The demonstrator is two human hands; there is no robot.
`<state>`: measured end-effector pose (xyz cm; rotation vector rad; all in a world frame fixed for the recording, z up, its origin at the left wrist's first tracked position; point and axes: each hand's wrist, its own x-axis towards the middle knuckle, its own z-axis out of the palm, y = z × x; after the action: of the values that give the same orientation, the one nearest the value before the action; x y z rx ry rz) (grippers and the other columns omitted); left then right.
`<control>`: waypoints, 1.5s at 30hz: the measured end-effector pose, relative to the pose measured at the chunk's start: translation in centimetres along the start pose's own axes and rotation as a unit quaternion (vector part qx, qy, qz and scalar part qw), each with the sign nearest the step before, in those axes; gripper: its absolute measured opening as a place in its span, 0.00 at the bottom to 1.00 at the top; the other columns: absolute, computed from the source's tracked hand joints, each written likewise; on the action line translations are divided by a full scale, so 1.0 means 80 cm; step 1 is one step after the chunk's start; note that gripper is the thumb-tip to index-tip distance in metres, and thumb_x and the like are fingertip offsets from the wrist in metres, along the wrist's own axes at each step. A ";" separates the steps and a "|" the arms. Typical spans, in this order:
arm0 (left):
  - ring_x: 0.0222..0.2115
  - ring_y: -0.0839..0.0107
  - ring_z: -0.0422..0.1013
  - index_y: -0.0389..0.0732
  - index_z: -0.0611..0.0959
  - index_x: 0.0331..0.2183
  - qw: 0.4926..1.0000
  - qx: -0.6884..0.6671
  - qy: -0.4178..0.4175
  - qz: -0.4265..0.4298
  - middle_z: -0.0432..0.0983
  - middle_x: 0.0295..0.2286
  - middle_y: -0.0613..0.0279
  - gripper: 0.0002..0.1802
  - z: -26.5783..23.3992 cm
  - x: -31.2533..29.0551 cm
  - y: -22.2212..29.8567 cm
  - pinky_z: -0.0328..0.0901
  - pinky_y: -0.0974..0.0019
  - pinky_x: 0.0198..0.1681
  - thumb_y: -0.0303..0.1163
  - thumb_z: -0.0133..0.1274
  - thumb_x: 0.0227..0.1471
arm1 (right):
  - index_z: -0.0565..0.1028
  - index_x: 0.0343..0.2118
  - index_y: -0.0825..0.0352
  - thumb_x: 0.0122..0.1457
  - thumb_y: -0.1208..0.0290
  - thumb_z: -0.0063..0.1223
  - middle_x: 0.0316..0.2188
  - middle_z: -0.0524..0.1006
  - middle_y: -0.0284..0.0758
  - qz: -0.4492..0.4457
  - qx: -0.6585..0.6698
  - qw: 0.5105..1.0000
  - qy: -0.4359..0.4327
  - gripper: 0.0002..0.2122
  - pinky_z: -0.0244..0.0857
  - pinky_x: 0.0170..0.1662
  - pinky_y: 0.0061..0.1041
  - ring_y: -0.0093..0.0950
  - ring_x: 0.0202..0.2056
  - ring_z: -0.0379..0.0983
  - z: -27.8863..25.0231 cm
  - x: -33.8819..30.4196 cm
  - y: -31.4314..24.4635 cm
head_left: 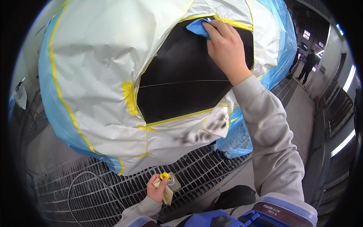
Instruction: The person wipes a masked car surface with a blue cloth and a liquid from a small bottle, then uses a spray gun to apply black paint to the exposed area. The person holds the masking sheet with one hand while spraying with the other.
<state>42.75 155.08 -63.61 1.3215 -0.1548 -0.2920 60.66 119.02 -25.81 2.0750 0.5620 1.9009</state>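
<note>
At the top edge of the black panel point(181, 68), my right hand point(227, 47) pinches the blue cloth point(197, 28), probably light, soft and best taken by its bunched part, while my left hand point(155, 190) grasps a yellow-capped bottle point(174, 184) and pale cloth point(168, 195).

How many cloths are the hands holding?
2: a blue cloth in the right hand, at the black panel's upper edge, and a pale yellow cloth in the left hand. Folds or fingers may hide more.
</note>
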 end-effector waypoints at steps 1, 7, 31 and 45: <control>0.34 0.80 0.75 0.36 0.79 0.42 1.000 -0.002 0.001 -0.002 0.80 0.33 0.66 0.08 -0.001 0.001 -0.001 0.69 0.73 0.40 0.29 0.60 0.65 | 0.83 0.46 0.68 0.53 0.79 0.60 0.43 0.79 0.37 -0.002 0.002 1.000 0.005 0.15 0.73 0.53 0.35 0.38 0.46 0.78 -0.002 -0.010 0.001; 0.33 0.78 0.75 0.37 0.79 0.40 0.999 -0.023 0.019 -0.024 0.79 0.32 0.66 0.07 -0.010 0.002 -0.008 0.69 0.72 0.40 0.29 0.60 0.65 | 0.81 0.52 0.74 0.65 0.74 0.57 0.52 0.78 0.48 0.257 -0.050 0.965 -0.023 0.15 0.70 0.59 0.38 0.46 0.52 0.76 -0.013 -0.095 0.031; 0.34 0.79 0.75 0.37 0.79 0.42 0.998 0.027 -0.027 -0.051 0.80 0.33 0.66 0.08 0.001 0.003 -0.029 0.69 0.71 0.40 0.29 0.60 0.65 | 0.81 0.49 0.73 0.57 0.78 0.58 0.62 0.75 0.45 -0.017 0.227 0.974 0.015 0.16 0.66 0.67 0.41 0.45 0.65 0.70 0.037 -0.045 -0.132; 0.33 0.81 0.74 0.38 0.79 0.42 0.998 0.023 -0.031 -0.056 0.80 0.33 0.68 0.09 0.007 0.008 -0.045 0.68 0.74 0.38 0.31 0.61 0.65 | 0.82 0.48 0.73 0.57 0.78 0.56 0.63 0.75 0.43 -0.020 0.245 0.969 0.015 0.15 0.67 0.66 0.39 0.44 0.65 0.71 0.038 -0.058 -0.193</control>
<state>42.78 153.55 -66.98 1.3691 -0.1411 -0.4268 61.87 130.80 -37.18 2.2923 1.1718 1.9159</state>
